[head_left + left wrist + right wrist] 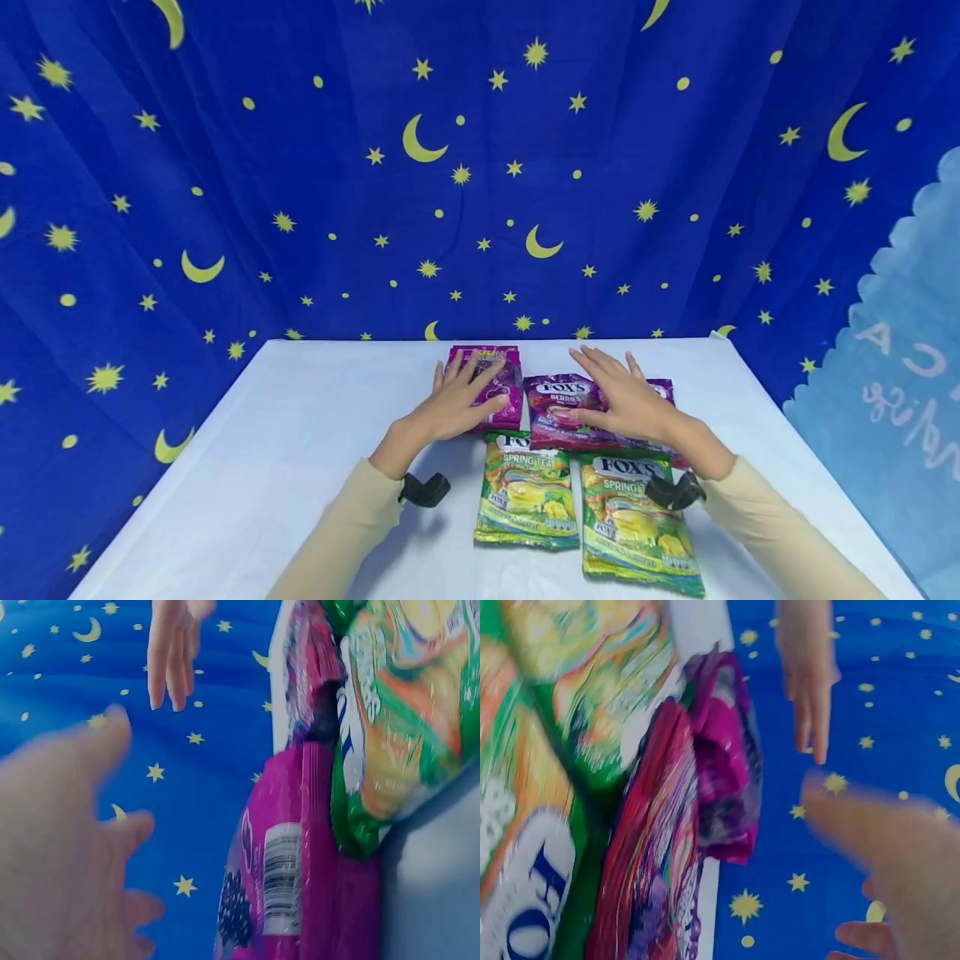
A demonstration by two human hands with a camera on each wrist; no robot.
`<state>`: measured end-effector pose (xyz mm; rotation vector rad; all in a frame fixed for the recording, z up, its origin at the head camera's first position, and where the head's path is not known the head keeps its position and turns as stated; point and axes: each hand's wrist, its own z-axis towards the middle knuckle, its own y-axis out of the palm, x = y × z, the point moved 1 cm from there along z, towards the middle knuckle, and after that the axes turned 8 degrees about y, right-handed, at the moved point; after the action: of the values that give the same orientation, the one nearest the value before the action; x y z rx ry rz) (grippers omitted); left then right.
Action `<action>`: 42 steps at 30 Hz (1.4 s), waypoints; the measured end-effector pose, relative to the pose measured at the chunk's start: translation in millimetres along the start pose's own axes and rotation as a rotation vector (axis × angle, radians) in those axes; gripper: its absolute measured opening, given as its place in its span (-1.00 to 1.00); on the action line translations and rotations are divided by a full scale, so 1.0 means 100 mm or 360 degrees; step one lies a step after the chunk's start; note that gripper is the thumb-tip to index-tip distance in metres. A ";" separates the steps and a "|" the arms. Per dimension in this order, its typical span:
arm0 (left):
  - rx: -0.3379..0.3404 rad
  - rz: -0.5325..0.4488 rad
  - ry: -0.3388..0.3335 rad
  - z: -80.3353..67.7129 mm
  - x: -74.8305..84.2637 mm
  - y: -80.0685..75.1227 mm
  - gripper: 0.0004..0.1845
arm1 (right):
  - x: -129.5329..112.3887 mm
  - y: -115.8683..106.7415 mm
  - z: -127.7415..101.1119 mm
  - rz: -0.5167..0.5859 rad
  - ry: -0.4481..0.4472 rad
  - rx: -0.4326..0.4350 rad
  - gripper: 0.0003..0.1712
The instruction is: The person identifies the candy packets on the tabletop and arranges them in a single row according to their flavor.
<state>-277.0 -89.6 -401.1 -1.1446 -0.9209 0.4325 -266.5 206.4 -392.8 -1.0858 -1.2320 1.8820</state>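
Observation:
My left hand (453, 404) hovers with spread fingers over a magenta candy bag (513, 408), partly covering its lettering. In the left wrist view that bag (281, 877) shows a barcode and dark berries, apart from the fingers. My right hand (626, 400), its fingers spread too, is over a purple-red Fox's Berries candy bag (551, 408) and hides part of it. More purple packaging (663, 387) shows beyond that hand. Nearer to me lie two green-yellow Fox's Spring Tea candy bags, the left one (525, 508) and the right one (637, 533).
The bags lie close together on a white table (337, 417), right of its middle. A blue curtain (480, 200) with yellow moons and stars stands behind it. At the right hangs a light-blue panel (900, 333) with white lettering. Each wrist wears a black camera mount (426, 490).

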 end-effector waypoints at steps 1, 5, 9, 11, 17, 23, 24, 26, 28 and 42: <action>0.0050 -0.0018 -0.0018 -0.02 -0.01 0.00 -0.23 | -0.01 -0.01 -0.01 0.0074 0.0014 0.0016 -0.06; 0.0216 -0.0169 -0.0150 -0.09 -0.10 0.04 -0.25 | -0.04 0.02 -0.05 0.0434 0.0129 0.0011 -0.30; 0.0367 -0.0417 -0.0328 -0.11 -0.27 0.10 -0.27 | -0.06 0.11 -0.03 0.0777 0.0245 -0.0108 -0.44; 0.0433 -0.0527 -0.0404 -0.12 -0.35 0.15 -0.29 | -0.08 0.16 0.01 0.0895 0.0262 -0.0170 -0.45; 0.0535 -0.0694 -0.0507 -0.15 -0.41 0.25 -0.29 | -0.19 0.33 0.12 0.1028 0.0256 -0.0230 -0.50; 0.0562 -0.0780 -0.0412 -0.23 -0.31 0.32 -0.21 | -0.31 0.36 0.04 0.0991 0.0218 -0.0195 -0.56; 0.0561 -0.0793 -0.0400 -0.25 -0.29 0.33 -0.20 | -0.32 0.36 0.00 0.0978 0.0217 -0.0187 -0.58; 0.0568 -0.0807 -0.0369 -0.30 -0.25 0.34 -0.19 | -0.34 0.33 -0.07 0.0971 0.0229 -0.0174 -0.60; 0.0577 -0.0768 -0.0405 -0.36 -0.20 0.35 -0.23 | -0.35 0.31 -0.15 0.1010 0.0268 -0.0198 -0.63; 0.0405 -0.0659 -0.0366 -0.65 0.06 0.61 -0.68 | -0.54 0.38 -0.57 0.0986 0.0635 -0.0505 -0.35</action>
<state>-212.1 -99.4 -461.4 -0.6578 -1.2336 0.3330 -194.1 170.2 -425.1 -2.0905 -1.0484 1.7736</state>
